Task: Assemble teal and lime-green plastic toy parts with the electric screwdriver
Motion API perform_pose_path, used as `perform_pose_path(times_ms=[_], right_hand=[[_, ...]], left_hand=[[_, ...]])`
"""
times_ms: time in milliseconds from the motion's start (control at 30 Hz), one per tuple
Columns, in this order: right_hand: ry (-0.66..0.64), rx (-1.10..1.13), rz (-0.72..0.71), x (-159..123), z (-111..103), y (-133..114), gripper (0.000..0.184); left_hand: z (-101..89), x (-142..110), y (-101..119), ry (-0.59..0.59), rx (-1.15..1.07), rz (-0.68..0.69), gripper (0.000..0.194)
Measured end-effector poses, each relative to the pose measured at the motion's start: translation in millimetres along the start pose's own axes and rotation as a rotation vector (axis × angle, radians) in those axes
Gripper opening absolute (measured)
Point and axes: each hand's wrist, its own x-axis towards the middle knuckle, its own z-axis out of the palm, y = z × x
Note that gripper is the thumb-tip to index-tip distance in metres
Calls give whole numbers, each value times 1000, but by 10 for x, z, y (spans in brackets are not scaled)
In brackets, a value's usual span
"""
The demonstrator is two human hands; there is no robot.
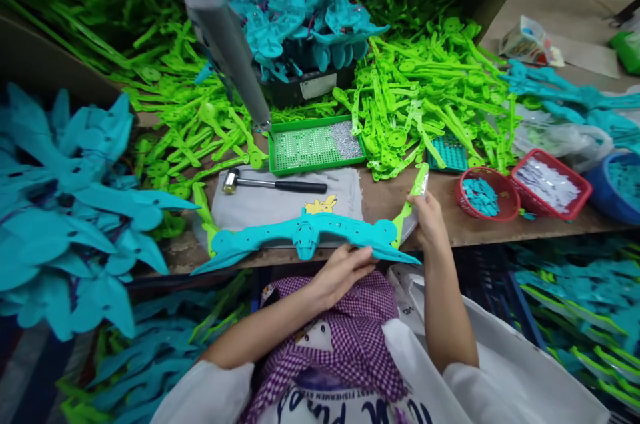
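We sit at a worn wooden workbench. A long teal plastic wing-shaped toy frame lies across its near edge, on a grey cloth. Our left hand rests on the frame's right half, fingers loosely curled over its edge. Our right hand, just right of the frame, is clamped on a lime-green plastic strip whose lower end meets the frame's right tip. We judge the strip is being fitted; seating it calls for careful alignment. Behind the frame lie a black-handled hammer and a green tray of small screws, then heaps of green parts. Right of the frame stand red baskets.
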Motion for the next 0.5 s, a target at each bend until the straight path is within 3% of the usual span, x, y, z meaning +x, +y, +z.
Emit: perform_pose_path(times_ms=[233, 500], right_hand=[[150, 103, -112, -165, 48, -180, 38], [298, 78, -257, -289, 17, -12, 34]], left_hand=[[288, 187, 150, 140, -139, 7, 16], [317, 240, 188, 187, -178, -49, 14]])
